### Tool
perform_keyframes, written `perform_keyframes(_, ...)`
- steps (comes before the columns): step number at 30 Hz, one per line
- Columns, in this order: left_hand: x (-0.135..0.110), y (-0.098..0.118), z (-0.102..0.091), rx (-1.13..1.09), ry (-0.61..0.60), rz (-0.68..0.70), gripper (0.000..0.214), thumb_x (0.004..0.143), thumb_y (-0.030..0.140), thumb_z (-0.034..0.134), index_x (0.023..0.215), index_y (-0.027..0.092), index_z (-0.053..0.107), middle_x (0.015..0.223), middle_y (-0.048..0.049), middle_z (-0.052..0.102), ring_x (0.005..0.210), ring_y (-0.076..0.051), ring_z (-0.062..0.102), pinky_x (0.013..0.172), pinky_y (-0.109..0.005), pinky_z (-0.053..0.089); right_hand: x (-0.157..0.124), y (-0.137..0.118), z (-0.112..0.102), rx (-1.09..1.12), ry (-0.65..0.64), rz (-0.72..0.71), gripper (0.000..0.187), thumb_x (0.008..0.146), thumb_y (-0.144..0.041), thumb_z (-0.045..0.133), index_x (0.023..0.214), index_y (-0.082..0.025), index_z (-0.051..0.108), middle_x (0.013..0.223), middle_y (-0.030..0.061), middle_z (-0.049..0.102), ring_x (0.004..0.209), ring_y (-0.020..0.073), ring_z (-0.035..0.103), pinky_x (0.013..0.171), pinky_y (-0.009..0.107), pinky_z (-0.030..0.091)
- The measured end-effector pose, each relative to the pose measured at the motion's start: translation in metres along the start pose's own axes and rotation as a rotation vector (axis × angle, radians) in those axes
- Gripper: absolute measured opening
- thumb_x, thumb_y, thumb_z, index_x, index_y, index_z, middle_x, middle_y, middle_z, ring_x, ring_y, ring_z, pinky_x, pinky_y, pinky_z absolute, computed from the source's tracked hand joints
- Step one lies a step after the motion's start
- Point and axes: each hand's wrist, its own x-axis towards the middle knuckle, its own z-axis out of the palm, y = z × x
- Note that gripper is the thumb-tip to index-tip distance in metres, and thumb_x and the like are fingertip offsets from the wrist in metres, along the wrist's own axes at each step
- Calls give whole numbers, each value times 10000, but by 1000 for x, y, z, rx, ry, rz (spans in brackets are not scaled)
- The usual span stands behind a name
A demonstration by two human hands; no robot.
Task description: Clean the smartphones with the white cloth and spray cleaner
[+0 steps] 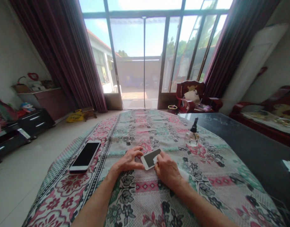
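A white smartphone with a dark grey screen lies at a slant on the patterned tablecloth. Its left end sits between the thumb and fingers of my left hand, which grip it at the edges. Bunched in the closed fingers of my right hand is a small white cloth, perhaps a wipe, pressed against the right part of the screen. Part of that cloth is hidden under the fingers. To the left rests a larger white device with a black screen, like a big phone or small tablet, apart from both hands.
A clear spray bottle with a black top stands right of my hands. Beyond the cloth on the right is a dark tabletop with a white item on it. A red wooden chair is near the glass doors.
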Motion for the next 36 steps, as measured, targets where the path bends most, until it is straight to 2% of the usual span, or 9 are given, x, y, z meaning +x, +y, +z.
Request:
perform_keyframes(5, 1, 7, 9, 126, 22, 5, 675, 531, 502, 837, 1105, 221, 617, 1412, -98, 432, 1316, -320, 365, 1095, -436, 275, -1, -8, 4, 70, 6, -98, 91, 849, -145, 483, 821, -185, 560, 920, 51, 574, 859, 165, 533, 714, 239, 374)
perform_keyframes(9, 3, 14, 14, 206, 53, 16, 694, 519, 494, 837, 1109, 205, 615, 1383, -114, 456, 1274, -333, 406, 1065, -439, 307, 11, 11, 2, 29, 39, -19, 124, 889, -169, 460, 816, -189, 559, 930, 53, 579, 871, 168, 535, 725, 242, 365)
perform_keyframes(16, 2, 12, 11, 212, 30, 57, 654, 602, 386, 797, 1198, 227, 581, 1397, -86, 441, 1271, -318, 416, 1061, -409, 326, 25, 41, -1, -1, 77, 99, 197, 934, -212, 436, 804, -178, 579, 923, 59, 600, 861, 163, 548, 767, 237, 368)
perform_keyframes(19, 1, 10, 11, 206, 23, 65, 656, 611, 414, 796, 1204, 234, 582, 1405, -83, 435, 1273, -313, 418, 1071, -417, 321, 26, 36, 1, -7, 70, 71, 205, 934, -209, 441, 810, -177, 600, 933, 61, 608, 884, 172, 547, 767, 240, 375)
perform_keyframes(22, 1, 8, 12, 224, 38, 69, 680, 594, 470, 810, 1195, 238, 591, 1406, -90, 439, 1278, -317, 413, 1073, -434, 318, 26, 20, 4, -2, 58, 1, 221, 932, -187, 436, 817, -177, 623, 947, 65, 619, 919, 181, 541, 786, 247, 380)
perform_keyframes(27, 2, 10, 12, 223, 58, 96, 665, 596, 481, 808, 1181, 242, 602, 1372, -87, 478, 1266, -304, 433, 1061, -422, 334, 24, -10, 12, 88, 10, -195, 216, 927, -199, 457, 856, -192, 661, 972, 52, 639, 914, 178, 532, 837, 269, 388)
perform_keyframes(30, 2, 11, 11, 214, 53, 92, 648, 600, 454, 809, 1169, 219, 608, 1355, -100, 492, 1254, -298, 448, 1055, -415, 339, 23, -17, 15, 146, -14, -278, 199, 919, -204, 482, 871, -196, 675, 988, 45, 643, 914, 168, 533, 867, 271, 383)
perform_keyframes(33, 2, 10, 12, 208, 57, 80, 649, 587, 440, 817, 1151, 193, 612, 1364, -111, 483, 1266, -302, 434, 1064, -414, 327, 25, -12, 13, 149, 6, -246, 222, 930, -210, 467, 865, -197, 679, 972, 45, 645, 912, 166, 535, 869, 270, 379)
perform_keyframes(36, 3, 7, 14, 204, 53, 72, 663, 578, 441, 821, 1154, 194, 607, 1383, -108, 465, 1282, -306, 415, 1074, -416, 312, 31, 5, 8, 110, 42, -138, 253, 940, -214, 444, 844, -194, 678, 950, 47, 646, 900, 173, 539, 851, 267, 378)
